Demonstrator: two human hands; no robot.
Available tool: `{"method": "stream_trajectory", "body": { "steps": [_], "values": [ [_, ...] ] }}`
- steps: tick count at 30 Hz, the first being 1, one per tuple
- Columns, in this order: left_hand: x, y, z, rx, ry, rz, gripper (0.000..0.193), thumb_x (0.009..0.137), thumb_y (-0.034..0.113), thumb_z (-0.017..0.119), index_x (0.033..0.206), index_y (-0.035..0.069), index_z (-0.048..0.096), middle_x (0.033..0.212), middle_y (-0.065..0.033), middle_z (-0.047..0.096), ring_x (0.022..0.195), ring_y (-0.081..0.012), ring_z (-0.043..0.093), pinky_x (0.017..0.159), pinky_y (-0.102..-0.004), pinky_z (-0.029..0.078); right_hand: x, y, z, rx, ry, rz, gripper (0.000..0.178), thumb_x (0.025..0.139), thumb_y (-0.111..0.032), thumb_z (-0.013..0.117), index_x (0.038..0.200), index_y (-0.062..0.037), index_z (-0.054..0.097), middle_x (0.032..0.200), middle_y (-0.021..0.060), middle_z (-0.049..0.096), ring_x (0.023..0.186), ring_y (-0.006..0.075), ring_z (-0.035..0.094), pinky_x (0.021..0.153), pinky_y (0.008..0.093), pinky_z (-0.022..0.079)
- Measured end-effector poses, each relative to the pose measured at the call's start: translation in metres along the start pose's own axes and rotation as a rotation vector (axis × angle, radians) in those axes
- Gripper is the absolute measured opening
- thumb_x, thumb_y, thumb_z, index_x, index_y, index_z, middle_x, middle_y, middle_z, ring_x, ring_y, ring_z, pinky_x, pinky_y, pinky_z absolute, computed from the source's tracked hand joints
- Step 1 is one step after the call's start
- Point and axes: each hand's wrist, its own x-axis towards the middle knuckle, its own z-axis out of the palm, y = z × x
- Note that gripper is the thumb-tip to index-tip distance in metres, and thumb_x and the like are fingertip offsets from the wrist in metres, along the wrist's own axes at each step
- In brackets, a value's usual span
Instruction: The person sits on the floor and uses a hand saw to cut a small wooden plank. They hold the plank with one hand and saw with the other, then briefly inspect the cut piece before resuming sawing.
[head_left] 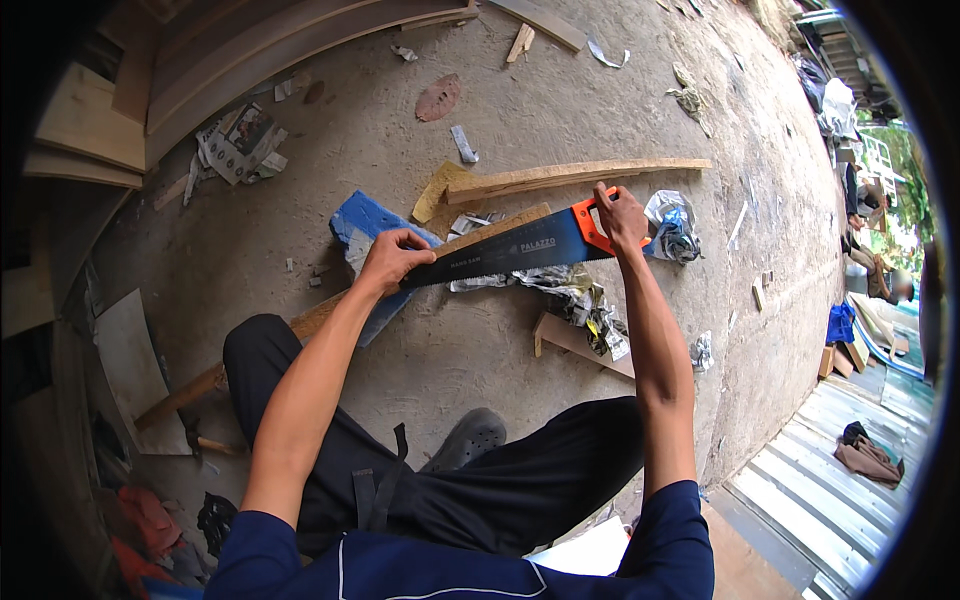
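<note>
Right hand (622, 218) grips the saw (500, 252) by its orange handle (586, 224); left hand (392, 262) pinches near the blade tip. Best keep that pinch light, off the toothed edge (500, 273).

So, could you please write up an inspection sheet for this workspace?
Surface: rough concrete floor, littered with scraps.
Job's things: a hand saw with a dark blade and orange handle; a blue block shows behind the left hand.
Clutter: crumpled paper beyond the blade's toothed edge, a long wood strip, and a hammer at lower left.
Grippers: the left hand pinches the blade near its front end; the right hand grips the handle.
Cables: nothing seen.
Surroundings: wooden boards at upper left, corrugated sheeting at lower right.
</note>
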Motion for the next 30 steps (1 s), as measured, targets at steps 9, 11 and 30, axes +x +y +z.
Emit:
{"method": "stream_trajectory", "body": {
  "steps": [9, 11, 30],
  "values": [
    [0.005, 0.004, -0.002, 0.065, 0.027, -0.042, 0.02, 0.067, 0.011, 0.08, 0.083, 0.004, 0.07, 0.078, -0.0035, 0.068, 0.069, -0.0111, 0.06, 0.063, -0.0261, 0.047, -0.002, -0.001, -0.003, 0.026, -0.003, -0.014, 0.068, 0.086, -0.067, 0.043, 0.094, -0.004, 0.066, 0.095, 0.0254, 0.068, 0.094, 0.043, 0.065, 0.082, 0.0506, 0.048],
    [0.005, 0.009, 0.001, 0.088, 0.034, -0.045, 0.021, 0.065, 0.012, 0.08, 0.082, 0.005, 0.071, 0.078, -0.0041, 0.068, 0.066, -0.0114, 0.06, 0.06, -0.0264, 0.048, 0.001, 0.008, -0.008, 0.024, -0.028, -0.038, 0.072, 0.085, -0.071, 0.042, 0.093, -0.0038, 0.066, 0.094, 0.0258, 0.068, 0.094, 0.0438, 0.064, 0.081, 0.0506, 0.048],
    [-0.01, 0.005, 0.001, 0.158, 0.129, -0.056, 0.025, 0.066, 0.023, 0.08, 0.082, 0.004, 0.074, 0.084, -0.0058, 0.071, 0.079, -0.0151, 0.064, 0.076, -0.0292, 0.05, -0.199, 0.169, -0.255, 0.97, -0.295, -0.217, 0.034, 0.086, -0.024, 0.073, 0.098, 0.0007, 0.054, 0.073, 0.0075, 0.064, 0.063, 0.0138, 0.064, 0.054, 0.0251, 0.05]
  ]
}}
